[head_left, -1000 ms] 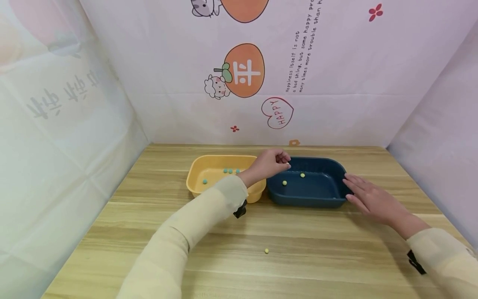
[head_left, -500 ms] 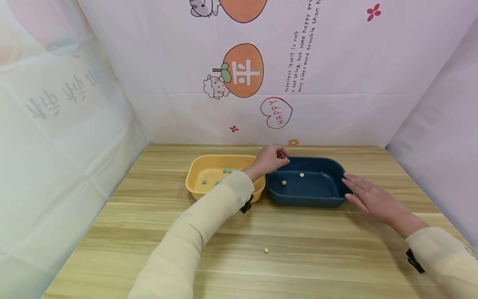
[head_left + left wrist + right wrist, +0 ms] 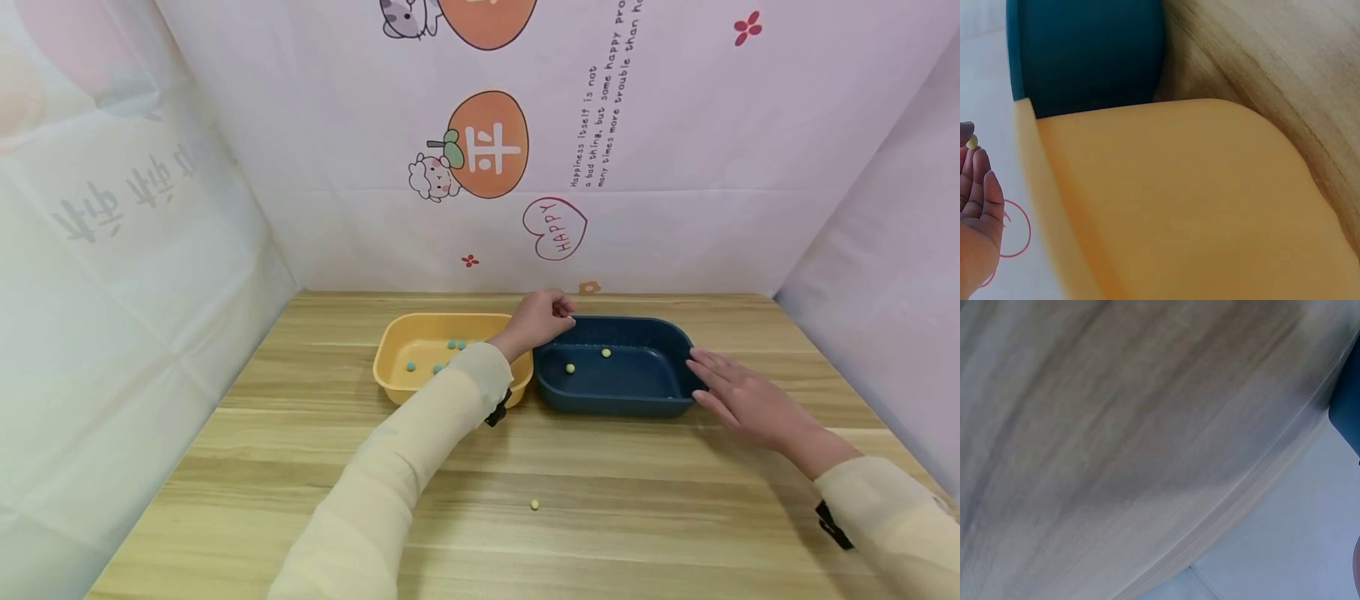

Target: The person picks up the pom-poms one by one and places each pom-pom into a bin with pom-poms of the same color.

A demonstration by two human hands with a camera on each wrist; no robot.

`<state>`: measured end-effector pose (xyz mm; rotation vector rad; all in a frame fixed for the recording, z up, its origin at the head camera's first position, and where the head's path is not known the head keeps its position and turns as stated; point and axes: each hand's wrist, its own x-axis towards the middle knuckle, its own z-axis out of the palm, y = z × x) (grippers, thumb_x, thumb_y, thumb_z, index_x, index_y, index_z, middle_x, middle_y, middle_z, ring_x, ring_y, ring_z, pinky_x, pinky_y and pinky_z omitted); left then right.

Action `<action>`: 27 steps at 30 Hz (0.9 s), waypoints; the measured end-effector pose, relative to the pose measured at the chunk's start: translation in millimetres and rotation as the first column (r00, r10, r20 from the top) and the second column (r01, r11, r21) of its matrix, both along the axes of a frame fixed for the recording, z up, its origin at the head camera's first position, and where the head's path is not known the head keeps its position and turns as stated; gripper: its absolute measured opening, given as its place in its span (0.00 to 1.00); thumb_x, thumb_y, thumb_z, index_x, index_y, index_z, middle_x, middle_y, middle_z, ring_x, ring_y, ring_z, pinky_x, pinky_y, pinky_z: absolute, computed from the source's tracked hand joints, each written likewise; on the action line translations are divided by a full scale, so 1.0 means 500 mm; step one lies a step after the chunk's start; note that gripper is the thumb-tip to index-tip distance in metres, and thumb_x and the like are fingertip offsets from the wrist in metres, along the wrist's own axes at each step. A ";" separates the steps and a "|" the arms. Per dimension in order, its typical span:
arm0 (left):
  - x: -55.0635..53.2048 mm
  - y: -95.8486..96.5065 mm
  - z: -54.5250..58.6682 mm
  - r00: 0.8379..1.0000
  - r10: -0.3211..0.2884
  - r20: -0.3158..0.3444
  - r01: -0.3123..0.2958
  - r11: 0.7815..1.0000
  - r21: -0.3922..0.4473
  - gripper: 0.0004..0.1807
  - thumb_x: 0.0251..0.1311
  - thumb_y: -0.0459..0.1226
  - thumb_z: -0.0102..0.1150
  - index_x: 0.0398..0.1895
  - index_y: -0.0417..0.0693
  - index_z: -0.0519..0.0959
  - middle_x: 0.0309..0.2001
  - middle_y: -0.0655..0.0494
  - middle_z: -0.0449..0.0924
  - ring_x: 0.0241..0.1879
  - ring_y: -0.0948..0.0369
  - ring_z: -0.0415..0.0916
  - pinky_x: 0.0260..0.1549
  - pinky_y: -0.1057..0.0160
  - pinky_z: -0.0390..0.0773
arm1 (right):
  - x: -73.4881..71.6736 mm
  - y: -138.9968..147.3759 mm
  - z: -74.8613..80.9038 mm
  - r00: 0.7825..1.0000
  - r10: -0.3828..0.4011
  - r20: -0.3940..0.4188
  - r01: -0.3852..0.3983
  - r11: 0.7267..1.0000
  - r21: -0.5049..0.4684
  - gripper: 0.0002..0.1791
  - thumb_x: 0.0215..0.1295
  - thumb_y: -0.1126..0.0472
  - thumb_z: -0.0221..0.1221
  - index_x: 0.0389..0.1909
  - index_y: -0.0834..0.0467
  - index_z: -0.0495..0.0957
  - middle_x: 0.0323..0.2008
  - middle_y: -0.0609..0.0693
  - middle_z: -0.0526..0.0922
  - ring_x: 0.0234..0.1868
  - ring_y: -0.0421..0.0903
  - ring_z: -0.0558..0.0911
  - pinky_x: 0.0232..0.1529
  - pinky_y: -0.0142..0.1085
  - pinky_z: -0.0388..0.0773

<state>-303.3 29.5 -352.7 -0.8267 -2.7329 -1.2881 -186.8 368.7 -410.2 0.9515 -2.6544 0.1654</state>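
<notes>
My left hand (image 3: 534, 321) hovers over the far inner corner where a yellow bin and a dark blue bin meet. In the left wrist view its thumb and fingertip pinch a small pale yellow ball (image 3: 972, 142). The dark blue bin (image 3: 615, 407) has two yellow balls (image 3: 571, 368) on its floor. Several teal balls (image 3: 411, 367) lie in the yellow bin (image 3: 384, 372), partly hidden by the left sleeve. With fingers extended, my right hand (image 3: 753, 406) rests against the blue bin's right end; its wrist view catches only a sliver of it.
One more yellow ball (image 3: 535, 505) lies on the wooden table (image 3: 637, 517) in front of the bins. A printed cloth (image 3: 675, 233) hangs behind the table's far edge, with white cloth on both sides.
My left hand has shifted slightly left and away from me, still pinching the ball. The right hand, both bins and the loose balls stay put.
</notes>
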 end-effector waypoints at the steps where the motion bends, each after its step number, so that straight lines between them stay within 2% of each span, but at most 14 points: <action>1: -0.001 0.000 -0.001 1.000 0.000 -0.004 0.000 1.000 -0.002 0.09 0.63 0.33 0.63 0.44 0.39 0.81 0.34 0.58 0.77 0.35 0.61 0.72 0.36 0.71 0.75 | 0.000 0.000 0.000 1.000 -0.001 0.001 0.001 1.000 -0.001 0.28 0.73 0.57 0.53 0.65 0.72 0.66 0.66 0.70 0.65 0.70 0.61 0.60 0.72 0.29 0.36; 27: -0.001 -0.007 -0.008 1.000 -0.012 -0.016 0.012 0.999 -0.030 0.09 0.62 0.33 0.64 0.43 0.39 0.81 0.34 0.57 0.77 0.35 0.61 0.72 0.35 0.73 0.75 | 0.003 -0.004 0.002 1.000 -0.014 0.013 0.014 1.000 -0.002 0.28 0.74 0.57 0.52 0.66 0.72 0.65 0.67 0.69 0.63 0.71 0.59 0.58 0.72 0.30 0.36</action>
